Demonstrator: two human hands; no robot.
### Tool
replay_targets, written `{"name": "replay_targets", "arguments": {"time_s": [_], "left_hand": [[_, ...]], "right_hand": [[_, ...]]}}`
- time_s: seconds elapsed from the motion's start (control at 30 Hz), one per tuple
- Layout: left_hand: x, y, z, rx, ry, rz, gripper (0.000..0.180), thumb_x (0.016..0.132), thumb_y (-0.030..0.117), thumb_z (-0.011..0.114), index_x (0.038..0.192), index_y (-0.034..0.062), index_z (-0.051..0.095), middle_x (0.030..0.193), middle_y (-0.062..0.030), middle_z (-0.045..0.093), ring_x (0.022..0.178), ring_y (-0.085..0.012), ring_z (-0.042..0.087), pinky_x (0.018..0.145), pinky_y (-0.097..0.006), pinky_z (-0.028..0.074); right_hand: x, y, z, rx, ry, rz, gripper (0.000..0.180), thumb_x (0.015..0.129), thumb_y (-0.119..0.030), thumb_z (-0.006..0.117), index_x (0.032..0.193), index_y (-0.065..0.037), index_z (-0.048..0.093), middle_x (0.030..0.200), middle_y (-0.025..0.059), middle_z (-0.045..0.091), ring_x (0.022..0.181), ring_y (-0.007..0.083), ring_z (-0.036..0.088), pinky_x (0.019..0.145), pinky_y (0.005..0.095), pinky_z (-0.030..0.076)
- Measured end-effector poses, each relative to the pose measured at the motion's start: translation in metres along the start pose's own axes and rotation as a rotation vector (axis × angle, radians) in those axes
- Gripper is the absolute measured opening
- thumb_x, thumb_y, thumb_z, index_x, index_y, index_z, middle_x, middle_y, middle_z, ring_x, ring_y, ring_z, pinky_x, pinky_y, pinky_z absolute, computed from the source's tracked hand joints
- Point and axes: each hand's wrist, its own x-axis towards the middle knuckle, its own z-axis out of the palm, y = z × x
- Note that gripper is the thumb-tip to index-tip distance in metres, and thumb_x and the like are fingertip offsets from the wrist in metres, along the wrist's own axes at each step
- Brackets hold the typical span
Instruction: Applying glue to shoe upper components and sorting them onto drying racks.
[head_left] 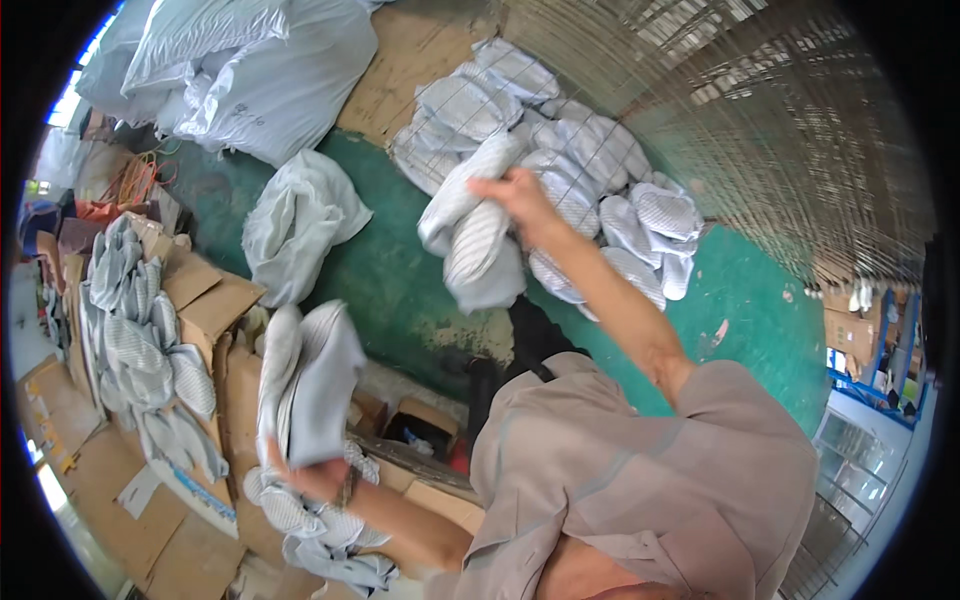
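My left hand (312, 478) is shut on a bundle of grey mesh shoe uppers (310, 385), held upright above cardboard boxes. My right hand (512, 196) reaches out over the green floor and grips a few more grey mesh uppers (475, 240), which hang down from it. Just behind that hand lies a loose pile of the same grey uppers (600, 160), against a wire mesh cage. More grey uppers (335, 530) lie under my left wrist.
Open cardboard boxes (215, 310) at the left carry a long row of stacked grey uppers (140, 340). A crumpled white bag (300, 220) lies on the green floor (400, 290). Large white sacks (270, 70) fill the upper left. The wire mesh cage (780, 130) stands at the upper right.
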Motion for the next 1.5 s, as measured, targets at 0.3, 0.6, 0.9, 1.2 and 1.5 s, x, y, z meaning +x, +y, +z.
{"name": "replay_targets", "arguments": {"time_s": [0.3,0.6,0.9,1.2,1.5], "left_hand": [[-0.015,-0.246,0.261,-0.047,-0.210,-0.330,0.037,0.103,0.022,0.049,0.128,-0.0050,0.057,0.123,-0.0170,0.067,0.107,-0.0268,0.068,0.091,-0.041,0.057],[-0.162,-0.498,0.237,0.698,-1.022,-1.069,0.059,0.095,0.013,0.066,0.147,0.0052,0.039,0.127,-0.0133,0.062,0.117,-0.0237,0.060,0.095,-0.038,0.050],[-0.006,-0.415,0.108,0.985,-0.654,-0.468,0.039,0.092,0.013,0.071,0.127,0.0001,0.062,0.109,-0.0079,0.070,0.096,-0.0139,0.065,0.081,-0.028,0.053],[0.051,-0.209,-0.127,1.043,0.158,0.106,0.034,0.090,0.007,0.067,0.122,-0.0031,0.062,0.111,-0.0151,0.069,0.099,-0.0219,0.066,0.087,-0.035,0.054],[-0.005,-0.077,-0.265,1.646,0.884,0.436,0.048,0.080,0.016,0.074,0.124,0.0046,0.060,0.125,-0.0197,0.059,0.123,-0.0385,0.051,0.103,-0.049,0.040]], "right_hand": [[0.079,-0.081,-0.227,-0.090,0.222,-0.040,0.048,0.085,-0.024,0.078,0.119,0.006,0.064,0.114,0.0142,0.071,0.098,0.0186,0.068,0.085,0.0309,0.054],[0.113,0.074,-0.508,-0.872,1.078,0.195,0.070,0.089,-0.039,0.071,0.141,0.000,0.048,0.098,0.0110,0.069,0.081,0.0177,0.066,0.059,0.0300,0.053],[-0.004,0.230,-0.289,-0.473,0.288,0.587,0.038,0.081,-0.025,0.069,0.111,-0.002,0.068,0.072,0.0079,0.068,0.057,0.0154,0.065,0.044,0.0306,0.048],[-0.022,0.276,-0.153,-0.940,-0.230,0.293,0.042,0.081,-0.030,0.065,0.113,-0.003,0.071,0.103,0.0167,0.073,0.095,0.0331,0.070,0.086,0.0433,0.054],[-0.038,0.274,-0.105,-0.988,-0.512,0.549,0.048,0.093,-0.024,0.064,0.132,0.003,0.057,0.099,0.0074,0.071,0.072,0.0108,0.065,0.055,0.0230,0.049]]}}
